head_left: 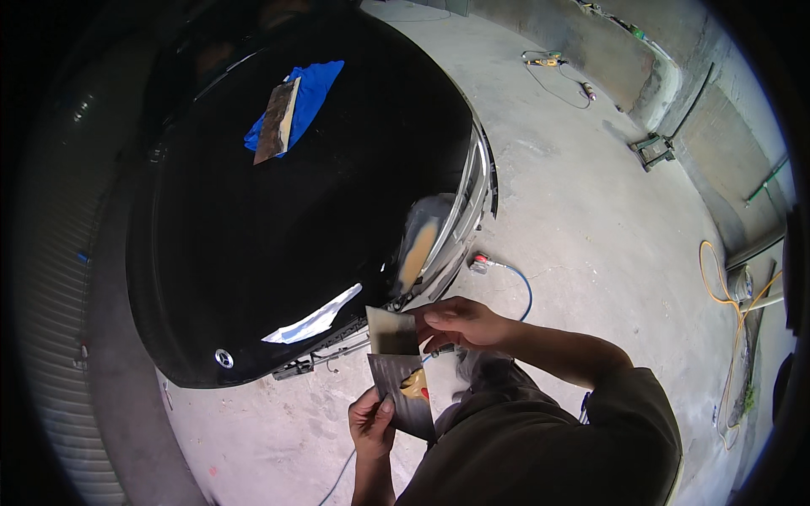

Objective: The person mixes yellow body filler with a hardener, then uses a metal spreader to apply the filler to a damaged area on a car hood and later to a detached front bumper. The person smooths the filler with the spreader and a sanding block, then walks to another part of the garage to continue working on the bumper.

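We hold a grey sanding sheet (396,358) over the concrete floor (591,211), beside the black car hood (278,219): left hand (371,422) grip pinching its lower edge, right hand (460,323) grip clasping its top.

Glossy black painted car hood (278,228), matt sanded filler patch (419,240), blue cloth (314,88), grey abrasive paper sheet (403,371), rough concrete floor (591,211).

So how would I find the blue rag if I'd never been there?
Find the big shiny black car hood filling the left of the picture. Look near its top, far from the hands. The blue rag lies there crumpled under a flat brown board, and it is the only bright blue thing on the hood.
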A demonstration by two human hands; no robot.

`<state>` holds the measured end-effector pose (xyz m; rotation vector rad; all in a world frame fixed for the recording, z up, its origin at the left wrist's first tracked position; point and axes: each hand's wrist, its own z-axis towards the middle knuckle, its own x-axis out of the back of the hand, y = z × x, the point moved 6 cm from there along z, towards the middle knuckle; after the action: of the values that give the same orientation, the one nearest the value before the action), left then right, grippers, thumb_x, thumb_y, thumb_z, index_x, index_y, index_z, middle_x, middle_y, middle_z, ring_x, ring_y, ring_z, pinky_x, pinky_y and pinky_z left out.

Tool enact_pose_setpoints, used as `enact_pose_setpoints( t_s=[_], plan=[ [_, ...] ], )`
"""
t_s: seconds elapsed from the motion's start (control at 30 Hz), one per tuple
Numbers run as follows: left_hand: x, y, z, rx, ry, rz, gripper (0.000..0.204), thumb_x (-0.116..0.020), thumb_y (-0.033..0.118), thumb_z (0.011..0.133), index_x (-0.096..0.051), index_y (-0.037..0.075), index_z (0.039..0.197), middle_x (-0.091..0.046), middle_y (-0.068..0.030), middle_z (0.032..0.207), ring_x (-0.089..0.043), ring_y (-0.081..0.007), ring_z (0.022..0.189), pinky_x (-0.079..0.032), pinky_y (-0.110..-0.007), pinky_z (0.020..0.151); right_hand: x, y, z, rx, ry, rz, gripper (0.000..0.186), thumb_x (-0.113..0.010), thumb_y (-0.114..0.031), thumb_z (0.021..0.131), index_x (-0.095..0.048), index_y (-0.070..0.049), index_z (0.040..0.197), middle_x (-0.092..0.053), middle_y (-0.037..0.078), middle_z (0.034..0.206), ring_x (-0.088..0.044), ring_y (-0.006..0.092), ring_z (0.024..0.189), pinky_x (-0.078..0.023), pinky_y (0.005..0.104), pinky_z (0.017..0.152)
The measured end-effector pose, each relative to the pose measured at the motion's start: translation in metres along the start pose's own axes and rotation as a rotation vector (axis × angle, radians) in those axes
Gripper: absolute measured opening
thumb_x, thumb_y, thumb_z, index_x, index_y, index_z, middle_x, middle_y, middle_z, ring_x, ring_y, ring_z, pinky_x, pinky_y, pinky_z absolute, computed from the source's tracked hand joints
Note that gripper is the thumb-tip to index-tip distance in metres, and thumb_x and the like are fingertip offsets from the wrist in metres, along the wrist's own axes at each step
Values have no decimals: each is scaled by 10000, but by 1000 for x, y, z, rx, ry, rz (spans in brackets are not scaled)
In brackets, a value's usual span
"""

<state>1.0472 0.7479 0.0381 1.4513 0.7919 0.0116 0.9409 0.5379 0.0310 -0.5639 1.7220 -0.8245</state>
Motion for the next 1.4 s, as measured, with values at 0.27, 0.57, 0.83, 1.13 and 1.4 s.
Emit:
enact_pose_setpoints(
  t_s=[0.27,0.57,0.83,1.13,1.4],
  plan=[
    [-87,-52,-11,101,-280,155,354,-641,15,1018,-632,-33,1368,-717,-30,1148,-599,-44,944,-446,-196,877,55,17,-123,195,294,151,150,-657,-151,1035,-678,-53,1147,-711,24,1047,-701,138,904,-582,311,840],
    [-125,-54,-38,-28,158,278,268,-572,80,1056,-615,-42,1291,-708,-54,1171,-620,-89,1024,-457,-245,954,148,-47,-123,13,603,-421,395,-678,-212,1026,-617,14,1344,-718,43,1087,-646,99,968,-526,263,857],
    [-211,-70,-26,5,115,329,321,-497,20,1080,-543,-66,1385,-690,-77,1240,-606,-96,1112,-441,-241,1003,124,-122,-142,426,79,-1066,434,-756,-175,934,-668,-37,1336,-744,138,994,-686,145,864,-548,287,819],
    [-260,-98,6,25,82,384,316,-484,82,1100,-582,-66,1361,-711,-64,1147,-628,-81,1011,-492,-232,911,155,-90,-186,453,178,-925,435,-761,-134,904,-668,-2,1308,-743,219,1061,-749,308,873,-566,337,798],
    [-260,-120,42,-19,225,439,303,-484,124,1106,-526,-24,1367,-686,-23,977,-582,-29,783,-472,-202,688,182,-89,-245,203,294,-676,386,-718,-89,934,-658,-22,1310,-737,114,1050,-702,134,903,-561,293,831]
  ],
)
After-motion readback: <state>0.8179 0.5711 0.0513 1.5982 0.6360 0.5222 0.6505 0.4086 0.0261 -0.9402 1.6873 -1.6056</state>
